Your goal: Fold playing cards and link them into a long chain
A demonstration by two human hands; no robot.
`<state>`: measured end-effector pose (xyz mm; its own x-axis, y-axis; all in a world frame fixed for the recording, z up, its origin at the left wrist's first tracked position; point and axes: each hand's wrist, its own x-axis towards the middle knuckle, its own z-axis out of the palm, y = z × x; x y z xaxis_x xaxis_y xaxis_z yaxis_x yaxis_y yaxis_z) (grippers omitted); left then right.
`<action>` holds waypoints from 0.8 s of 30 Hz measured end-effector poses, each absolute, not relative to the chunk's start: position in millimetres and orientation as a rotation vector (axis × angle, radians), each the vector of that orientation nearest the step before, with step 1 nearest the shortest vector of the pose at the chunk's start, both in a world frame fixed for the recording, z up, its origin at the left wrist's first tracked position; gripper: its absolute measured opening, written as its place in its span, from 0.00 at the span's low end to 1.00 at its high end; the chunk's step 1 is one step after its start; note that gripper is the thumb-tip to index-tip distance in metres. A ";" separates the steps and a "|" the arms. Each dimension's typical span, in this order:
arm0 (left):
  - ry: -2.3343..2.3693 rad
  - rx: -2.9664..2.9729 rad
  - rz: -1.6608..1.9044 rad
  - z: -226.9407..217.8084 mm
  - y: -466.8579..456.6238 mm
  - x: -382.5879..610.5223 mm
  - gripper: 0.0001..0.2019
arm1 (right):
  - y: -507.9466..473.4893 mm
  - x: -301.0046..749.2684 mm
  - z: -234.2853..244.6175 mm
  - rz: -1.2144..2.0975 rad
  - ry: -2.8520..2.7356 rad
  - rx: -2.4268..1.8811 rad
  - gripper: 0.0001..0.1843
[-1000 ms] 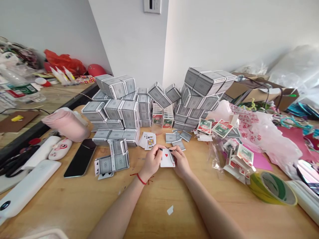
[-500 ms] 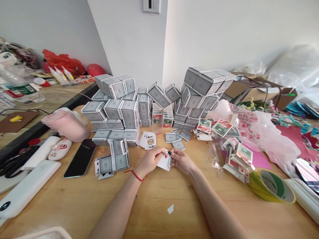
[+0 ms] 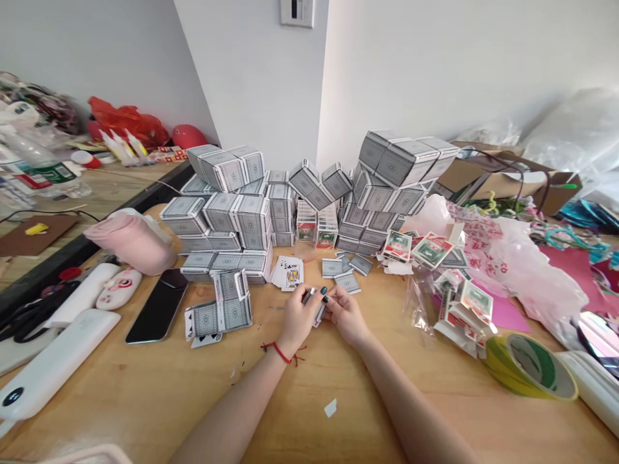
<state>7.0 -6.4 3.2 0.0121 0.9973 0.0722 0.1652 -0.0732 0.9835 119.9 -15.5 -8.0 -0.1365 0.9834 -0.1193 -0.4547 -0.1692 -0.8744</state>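
Note:
Both hands meet over the middle of the table, fingers closed around one playing card [image 3: 319, 314] that is mostly hidden by them. My left hand [image 3: 300, 317], with a red string on its wrist, grips the card from the left. On the right side my right hand [image 3: 345, 314] pinches it. Just beyond the left fingers lies a fanned pile of face-up playing cards [image 3: 291, 275], a king on top. Several folded, grey-backed cards [image 3: 346, 281] rest beyond the right hand. Farther left sits a small joined piece of folded cards [image 3: 220, 311].
Behind the hands stand stacked grey card blocks [image 3: 236, 216] and a second stack [image 3: 394, 167]. Opened card boxes [image 3: 464, 309] and yellow tape [image 3: 529, 365] lie right. A black phone [image 3: 157, 308] and white device [image 3: 58, 361] lie left. A paper scrap [image 3: 331, 407] sits in front.
The card, its white face showing before, is now turned and mostly covered by the fingers. My left hand has rotated more upright and shifted right, nearer the right hand.

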 end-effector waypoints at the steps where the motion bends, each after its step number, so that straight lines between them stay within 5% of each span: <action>1: 1.301 1.393 1.182 2.7 -5.9 6.6 0.11 | -15.9 119.9 -6.4 1.592 -0.851 -0.895 0.16; 24: 1.313 1.282 1.159 1.6 -2.6 2.4 0.15 | -21.1 124.3 -7.2 1.356 -1.200 -1.149 0.11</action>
